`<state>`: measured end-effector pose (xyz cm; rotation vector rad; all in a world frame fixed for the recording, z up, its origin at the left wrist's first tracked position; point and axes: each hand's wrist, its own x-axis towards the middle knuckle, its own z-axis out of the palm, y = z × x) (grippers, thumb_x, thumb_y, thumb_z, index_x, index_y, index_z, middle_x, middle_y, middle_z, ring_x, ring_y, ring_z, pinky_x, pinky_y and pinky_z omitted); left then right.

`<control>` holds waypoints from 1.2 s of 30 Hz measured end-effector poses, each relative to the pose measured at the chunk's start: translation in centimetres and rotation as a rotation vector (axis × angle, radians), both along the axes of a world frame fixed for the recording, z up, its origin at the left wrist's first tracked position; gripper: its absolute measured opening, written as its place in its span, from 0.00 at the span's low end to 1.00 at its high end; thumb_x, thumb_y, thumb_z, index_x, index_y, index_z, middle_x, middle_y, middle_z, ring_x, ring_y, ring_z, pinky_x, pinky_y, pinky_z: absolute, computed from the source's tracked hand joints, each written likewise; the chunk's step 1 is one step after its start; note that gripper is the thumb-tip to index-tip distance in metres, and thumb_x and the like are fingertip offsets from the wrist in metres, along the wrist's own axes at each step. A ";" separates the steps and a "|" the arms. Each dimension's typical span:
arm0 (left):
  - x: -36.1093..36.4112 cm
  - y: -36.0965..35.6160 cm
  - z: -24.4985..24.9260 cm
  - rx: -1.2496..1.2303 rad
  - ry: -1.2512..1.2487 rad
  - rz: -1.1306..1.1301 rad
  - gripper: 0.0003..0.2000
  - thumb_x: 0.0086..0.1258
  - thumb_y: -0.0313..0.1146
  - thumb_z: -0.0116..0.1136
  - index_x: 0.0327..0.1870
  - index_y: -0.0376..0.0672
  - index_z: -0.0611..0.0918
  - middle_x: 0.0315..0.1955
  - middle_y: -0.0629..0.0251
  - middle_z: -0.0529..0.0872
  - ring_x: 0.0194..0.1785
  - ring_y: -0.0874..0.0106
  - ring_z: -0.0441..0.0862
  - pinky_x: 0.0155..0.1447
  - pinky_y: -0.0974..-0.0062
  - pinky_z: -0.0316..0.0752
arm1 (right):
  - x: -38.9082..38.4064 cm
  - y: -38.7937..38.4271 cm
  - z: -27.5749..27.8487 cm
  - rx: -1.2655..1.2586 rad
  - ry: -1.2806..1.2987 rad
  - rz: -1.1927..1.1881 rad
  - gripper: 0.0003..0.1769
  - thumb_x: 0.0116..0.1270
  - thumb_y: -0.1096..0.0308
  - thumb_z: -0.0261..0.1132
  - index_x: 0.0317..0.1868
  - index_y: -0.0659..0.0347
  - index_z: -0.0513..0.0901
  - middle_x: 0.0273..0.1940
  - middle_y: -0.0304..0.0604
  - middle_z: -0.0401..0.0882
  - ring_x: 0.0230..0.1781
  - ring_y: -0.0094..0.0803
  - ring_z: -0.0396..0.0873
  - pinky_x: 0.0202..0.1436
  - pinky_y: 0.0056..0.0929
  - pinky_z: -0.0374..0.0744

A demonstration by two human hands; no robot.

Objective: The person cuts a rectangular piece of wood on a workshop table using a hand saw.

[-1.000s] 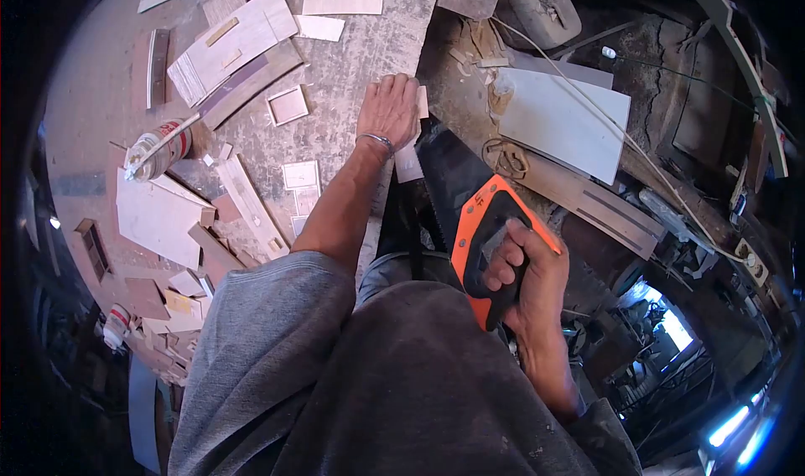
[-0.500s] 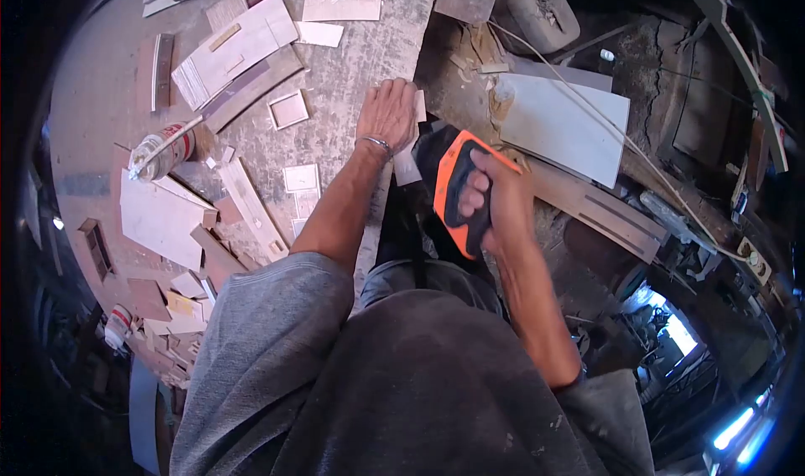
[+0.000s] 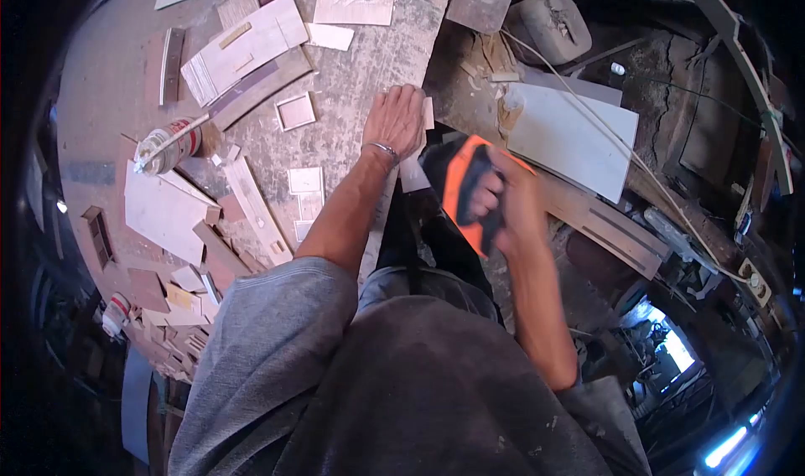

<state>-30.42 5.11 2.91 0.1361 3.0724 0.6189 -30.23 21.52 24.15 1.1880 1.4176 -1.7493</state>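
My right hand (image 3: 513, 204) is wrapped around the orange and black handle of a handsaw (image 3: 459, 183), just off the table's right edge. The saw is slightly blurred, and its blade is hard to make out against the dark gap. My left hand (image 3: 396, 122) presses down at the table edge with its fingers together, on a small pale piece of wood (image 3: 428, 114). Only the end of that piece shows past my fingers; the rest is hidden. To the left of this hand lies a small square wooden frame (image 3: 295, 111).
Wood offcuts, among them a pale strip (image 3: 254, 208), and a glue-smeared container with a brush (image 3: 172, 147) are spread over the worktable (image 3: 352, 65). Beyond its right edge lie a white board (image 3: 574, 137), a slotted plank (image 3: 616, 231) and a plastic jug (image 3: 553, 28).
My right hand and the saw have shifted slightly right and down. My left hand stays on the wood piece at the edge. The whole view has moved slightly.
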 end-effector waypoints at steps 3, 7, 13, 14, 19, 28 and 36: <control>0.1 0.4 0.7 0.021 -0.004 -0.013 0.11 0.72 0.36 0.56 0.50 0.44 0.79 0.47 0.61 0.79 0.56 0.63 0.77 0.58 0.61 0.69 | 0.0 -0.6 -2.0 -0.095 0.061 0.034 0.09 0.79 0.64 0.64 0.38 0.55 0.78 0.21 0.30 0.67 0.16 0.24 0.66 0.20 0.29 0.66; 0.6 0.5 0.6 0.014 -0.046 -0.015 0.11 0.71 0.35 0.56 0.51 0.44 0.79 0.47 0.61 0.79 0.56 0.63 0.77 0.58 0.61 0.69 | 1.2 -0.2 -2.2 -0.063 -0.001 -0.054 0.09 0.79 0.64 0.64 0.37 0.53 0.78 0.20 0.28 0.66 0.16 0.23 0.65 0.20 0.29 0.65; 1.3 0.6 0.4 0.035 0.010 -0.016 0.14 0.72 0.36 0.57 0.55 0.43 0.78 0.49 0.59 0.78 0.56 0.60 0.76 0.60 0.61 0.68 | -1.1 1.4 -9.1 -0.208 0.096 -0.228 0.16 0.79 0.60 0.63 0.31 0.50 0.70 0.21 0.28 0.64 0.19 0.23 0.64 0.24 0.29 0.68; 1.3 0.6 0.4 0.024 -0.029 -0.026 0.15 0.74 0.37 0.56 0.57 0.43 0.78 0.51 0.59 0.78 0.57 0.60 0.75 0.61 0.59 0.68 | -1.0 3.4 -8.3 -0.230 0.123 -0.325 0.16 0.79 0.60 0.63 0.31 0.50 0.70 0.21 0.28 0.64 0.19 0.23 0.64 0.25 0.28 0.68; 1.6 0.3 0.7 0.098 0.027 -0.007 0.20 0.80 0.45 0.54 0.63 0.41 0.78 0.55 0.55 0.79 0.60 0.58 0.74 0.63 0.58 0.68 | 0.1 10.1 1.0 -0.074 0.314 -0.312 0.15 0.80 0.58 0.64 0.35 0.52 0.72 0.22 0.29 0.64 0.18 0.23 0.65 0.24 0.28 0.69; 1.7 -2.0 -0.2 0.381 0.103 -0.135 0.14 0.80 0.39 0.58 0.50 0.36 0.77 0.40 0.45 0.80 0.47 0.46 0.78 0.55 0.52 0.74 | 8.7 6.5 3.7 0.031 0.296 -0.137 0.13 0.81 0.61 0.63 0.37 0.54 0.72 0.21 0.29 0.65 0.16 0.22 0.68 0.18 0.25 0.69; 0.8 -3.3 -0.4 0.454 0.120 -0.220 0.12 0.83 0.37 0.53 0.50 0.35 0.77 0.42 0.44 0.82 0.49 0.43 0.81 0.55 0.49 0.74 | 10.1 0.7 5.3 0.048 0.317 -0.133 0.09 0.81 0.61 0.65 0.47 0.58 0.78 0.22 0.28 0.68 0.18 0.18 0.68 0.20 0.23 0.68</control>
